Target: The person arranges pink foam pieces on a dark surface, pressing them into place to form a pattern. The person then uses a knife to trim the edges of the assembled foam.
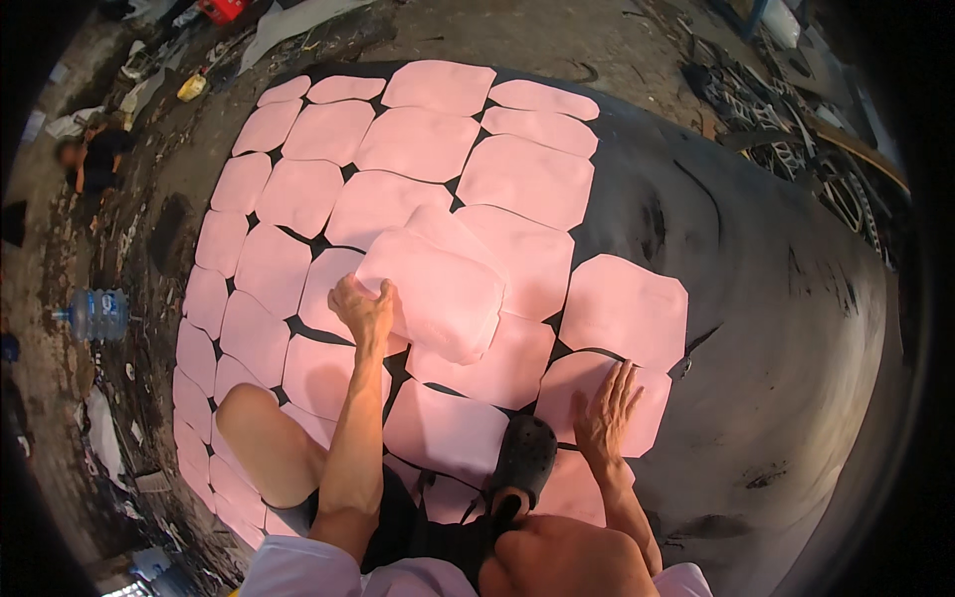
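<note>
Pink sheets with cut corners lie in rows over a large dark curved surface (736, 398), with black gaps between them. Near the middle, a loose stack of pink sheets (438, 289) rests askew on top of the laid ones. My left hand (364, 310) grips the left edge of this stack, fingers curled at it. To the right, my right hand (605, 413) lies flat with fingers stretched on a pink sheet (647, 398) at the right end of a row. Another pink sheet (625, 310) lies just beyond it.
My foot in a black clog (525, 458) stands on the sheets between my arms. A water jug (97, 314) lies on the dirty ground at left, and a person (97, 157) is farther back. Scrap strips (776, 129) are heaped at the far right.
</note>
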Tool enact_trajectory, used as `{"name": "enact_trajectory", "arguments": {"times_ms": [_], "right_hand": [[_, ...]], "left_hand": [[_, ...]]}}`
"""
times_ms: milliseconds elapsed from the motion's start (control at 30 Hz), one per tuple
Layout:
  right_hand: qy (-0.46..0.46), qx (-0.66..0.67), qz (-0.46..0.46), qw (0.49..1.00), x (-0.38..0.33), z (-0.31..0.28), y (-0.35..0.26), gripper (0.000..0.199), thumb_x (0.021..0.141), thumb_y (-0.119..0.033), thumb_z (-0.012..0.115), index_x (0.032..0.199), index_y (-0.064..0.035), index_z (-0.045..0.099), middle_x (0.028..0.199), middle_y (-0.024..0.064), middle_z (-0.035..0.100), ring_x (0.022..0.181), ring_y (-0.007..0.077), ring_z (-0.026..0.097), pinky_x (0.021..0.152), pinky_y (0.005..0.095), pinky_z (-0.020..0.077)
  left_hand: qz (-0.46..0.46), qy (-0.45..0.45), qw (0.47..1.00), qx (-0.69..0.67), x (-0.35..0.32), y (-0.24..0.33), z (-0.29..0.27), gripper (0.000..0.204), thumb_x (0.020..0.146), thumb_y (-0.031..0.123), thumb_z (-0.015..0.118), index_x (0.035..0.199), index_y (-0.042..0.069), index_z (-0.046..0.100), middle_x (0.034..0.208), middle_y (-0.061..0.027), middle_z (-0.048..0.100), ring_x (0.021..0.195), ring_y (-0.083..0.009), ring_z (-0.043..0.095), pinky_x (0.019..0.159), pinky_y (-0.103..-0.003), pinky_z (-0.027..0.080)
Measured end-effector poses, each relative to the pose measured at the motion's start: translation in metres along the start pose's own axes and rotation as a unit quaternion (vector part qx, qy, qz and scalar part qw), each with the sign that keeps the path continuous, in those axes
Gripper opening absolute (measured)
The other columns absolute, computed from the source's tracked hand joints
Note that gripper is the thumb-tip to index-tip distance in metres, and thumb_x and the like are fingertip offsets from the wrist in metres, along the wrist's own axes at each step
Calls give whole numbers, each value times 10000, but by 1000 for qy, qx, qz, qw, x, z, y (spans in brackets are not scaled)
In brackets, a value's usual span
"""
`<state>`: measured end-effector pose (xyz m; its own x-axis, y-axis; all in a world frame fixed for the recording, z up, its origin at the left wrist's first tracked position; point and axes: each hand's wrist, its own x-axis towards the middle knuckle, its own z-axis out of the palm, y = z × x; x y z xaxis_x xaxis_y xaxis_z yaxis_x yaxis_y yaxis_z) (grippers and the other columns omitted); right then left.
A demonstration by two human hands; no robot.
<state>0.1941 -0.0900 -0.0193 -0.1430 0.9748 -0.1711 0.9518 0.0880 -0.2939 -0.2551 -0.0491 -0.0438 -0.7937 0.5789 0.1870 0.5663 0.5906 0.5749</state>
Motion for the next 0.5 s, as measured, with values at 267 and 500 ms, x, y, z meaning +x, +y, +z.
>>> {"name": "enact_trajectory", "arguments": {"times_ms": [267, 500], "right_hand": [[48, 280, -119, 951, 13, 4, -52, 355, 966, -50, 771, 1320, -56, 746, 1407, 202, 711, 1355, 435, 623, 1164, 496, 526], [-108, 907, 154, 377, 55, 26, -20, 646, 1195, -513, 487, 1641, -45, 499, 1639, 115, 587, 1454, 238, 604, 1182, 438, 538]], "left_hand": [[200, -96, 969, -113, -80, 111, -33, 220, 894, -27, 733, 1086, 19, 637, 1054, -179, 645, 999, -387, 622, 893, -483, 513], [45, -318, 815, -481, -163, 285, -97, 245, 1036, 33, 777, 1155, 31, 563, 1108, -45, 600, 929, -97, 579, 783, -250, 498]]}}
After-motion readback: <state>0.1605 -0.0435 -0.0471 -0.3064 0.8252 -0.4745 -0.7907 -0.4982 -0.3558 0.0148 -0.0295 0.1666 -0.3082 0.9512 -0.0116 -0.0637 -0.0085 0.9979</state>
